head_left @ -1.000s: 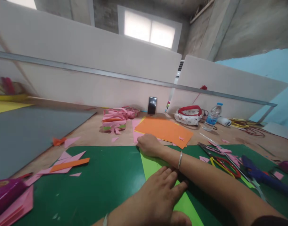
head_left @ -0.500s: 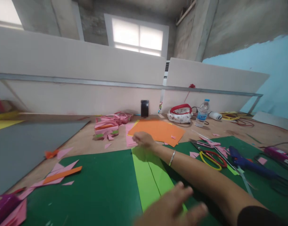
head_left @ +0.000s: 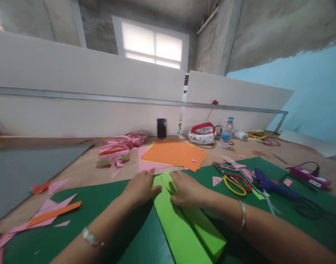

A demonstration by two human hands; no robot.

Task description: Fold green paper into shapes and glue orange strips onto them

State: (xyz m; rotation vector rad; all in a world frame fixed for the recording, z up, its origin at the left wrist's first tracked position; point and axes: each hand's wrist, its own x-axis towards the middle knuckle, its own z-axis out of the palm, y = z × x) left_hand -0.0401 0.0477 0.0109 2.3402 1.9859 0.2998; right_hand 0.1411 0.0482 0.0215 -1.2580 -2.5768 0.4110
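Observation:
A light green sheet of paper (head_left: pixel 174 227) lies lengthwise in front of me on the dark green cutting mat (head_left: pixel 102 209). A flap along its right side is folded and stands a little raised. My right hand (head_left: pixel 188 189) grips the far end of this flap, its fingers curled at the edge. At the sheet's far left corner is my left hand (head_left: pixel 140 187), with thumb and forefinger apart and the thumb tip touching the paper's edge. Its other fingers are partly hidden. Just beyond both hands lie orange sheets (head_left: pixel 173 152) over pink paper (head_left: pixel 143 163).
Scissors (head_left: pixel 235 185), a blue glue gun (head_left: pixel 274 187) and pink scraps lie right. Pink and orange strips (head_left: pixel 55 212) lie left. Farther back are a pink paper bundle (head_left: pixel 115 146), a phone (head_left: pixel 161 128), a pouch (head_left: pixel 202 135) and a water bottle (head_left: pixel 226 134).
My left hand has moved from the near edge to the sheet's far left corner. My right hand has shifted right and nearer, onto the green flap, which is now raised. The view has turned slightly right.

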